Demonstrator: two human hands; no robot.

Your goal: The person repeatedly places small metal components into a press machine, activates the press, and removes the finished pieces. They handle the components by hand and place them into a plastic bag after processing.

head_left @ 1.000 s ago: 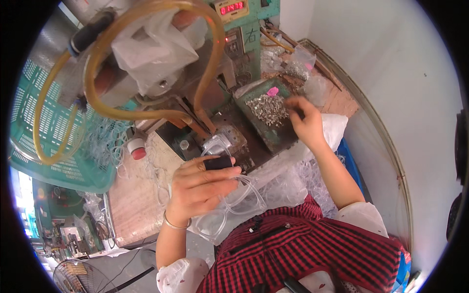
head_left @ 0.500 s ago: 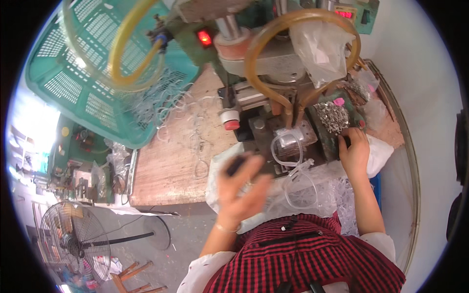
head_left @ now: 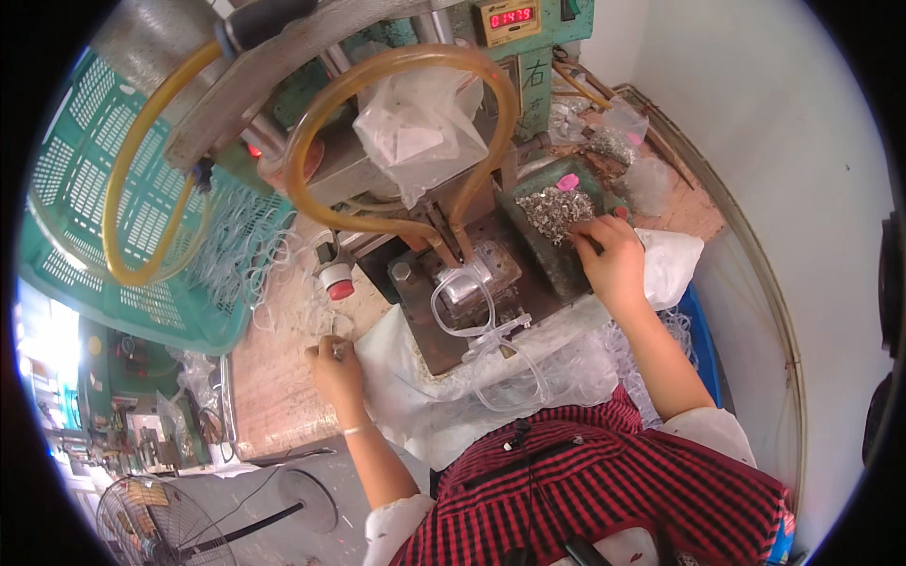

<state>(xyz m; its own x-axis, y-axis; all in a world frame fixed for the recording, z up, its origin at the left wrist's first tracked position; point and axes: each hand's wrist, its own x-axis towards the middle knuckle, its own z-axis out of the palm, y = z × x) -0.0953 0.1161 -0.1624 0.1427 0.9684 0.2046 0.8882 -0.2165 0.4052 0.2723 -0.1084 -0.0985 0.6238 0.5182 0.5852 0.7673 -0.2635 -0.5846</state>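
Note:
My left hand (head_left: 337, 375) is at the front left of the wooden bench, fingers curled closed beside a loop of clear tubing (head_left: 336, 324). What the fingers hold is too small to make out. At a green tray (head_left: 563, 276), my right hand (head_left: 615, 259) touches the near right edge of a pile of small silvery metal parts (head_left: 550, 212). Its thumb and fingers are bent and apart, with nothing visible between them. Between the hands, a looped clear tube with a connector (head_left: 493, 332) lies across the metal mould block (head_left: 500, 269) of a press.
A turquoise perforated basket (head_left: 104, 222) of clear tubing stands at the left. A yellowish hose (head_left: 307, 123) arches above the mould, beside a hanging clear plastic bag (head_left: 415, 132). A red push button (head_left: 338, 283) sits left of the mould. Bagged tubing (head_left: 585, 363) lies at the front edge.
My left hand has moved left and down onto the bench, its spread fingers now curled. My right hand stays at the metal parts. The whole view has shifted.

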